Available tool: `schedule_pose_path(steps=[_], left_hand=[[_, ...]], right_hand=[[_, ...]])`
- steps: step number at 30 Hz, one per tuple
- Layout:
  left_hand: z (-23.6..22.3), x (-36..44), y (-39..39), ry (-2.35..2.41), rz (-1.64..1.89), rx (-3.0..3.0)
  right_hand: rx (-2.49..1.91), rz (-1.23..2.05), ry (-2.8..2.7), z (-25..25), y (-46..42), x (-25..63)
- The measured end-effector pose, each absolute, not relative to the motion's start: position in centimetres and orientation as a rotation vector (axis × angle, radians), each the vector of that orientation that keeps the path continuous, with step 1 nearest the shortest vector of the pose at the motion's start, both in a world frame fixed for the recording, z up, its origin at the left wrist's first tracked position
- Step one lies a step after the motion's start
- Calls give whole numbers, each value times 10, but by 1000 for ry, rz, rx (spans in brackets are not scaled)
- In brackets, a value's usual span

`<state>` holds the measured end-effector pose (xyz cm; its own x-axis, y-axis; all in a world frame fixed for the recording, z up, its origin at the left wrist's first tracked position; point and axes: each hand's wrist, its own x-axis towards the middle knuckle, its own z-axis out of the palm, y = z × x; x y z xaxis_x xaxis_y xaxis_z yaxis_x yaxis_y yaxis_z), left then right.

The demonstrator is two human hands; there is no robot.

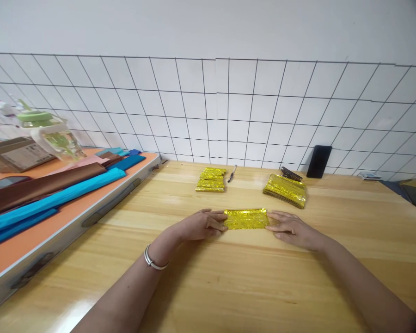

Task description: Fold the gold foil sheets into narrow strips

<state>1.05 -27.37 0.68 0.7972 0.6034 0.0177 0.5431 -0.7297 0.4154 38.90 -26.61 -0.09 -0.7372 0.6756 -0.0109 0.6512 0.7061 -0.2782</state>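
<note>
Shiny gold crinkled-foil rectangle (246,219): flat on pale wooden table (208,286), centre. Left hand (206,225), right hand (293,230): fingers touching left and right ends; pinching or merely resting, cannot tell. Risk: foil creasing or skewing, from uneven pull.

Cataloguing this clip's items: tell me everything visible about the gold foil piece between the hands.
The gold foil piece is shiny, crinkled and roughly rectangular, apparently metallic film, with a brighter far edge. It lies flat on the wooden table, long sides running left to right, nearer the person than the pen. The left hand touches its left end, the right hand its right end.
</note>
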Motion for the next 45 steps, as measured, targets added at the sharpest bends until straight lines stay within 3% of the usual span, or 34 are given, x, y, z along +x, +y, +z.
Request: schedule_pose_path(steps=[14, 22, 32, 45], left_hand=[[23, 8, -284, 892, 214, 2707], [18, 50, -303, 1112, 264, 2914], [9, 70, -304, 1278, 192, 2997], [12, 86, -312, 1197, 96, 3026]], right_hand=[[-961, 622, -2709, -11, -257, 398], [-977, 482, -2712, -11, -261, 394], [-955, 13, -2578, -4, -285, 354], [-1058, -90, -2765, -5, -303, 325]])
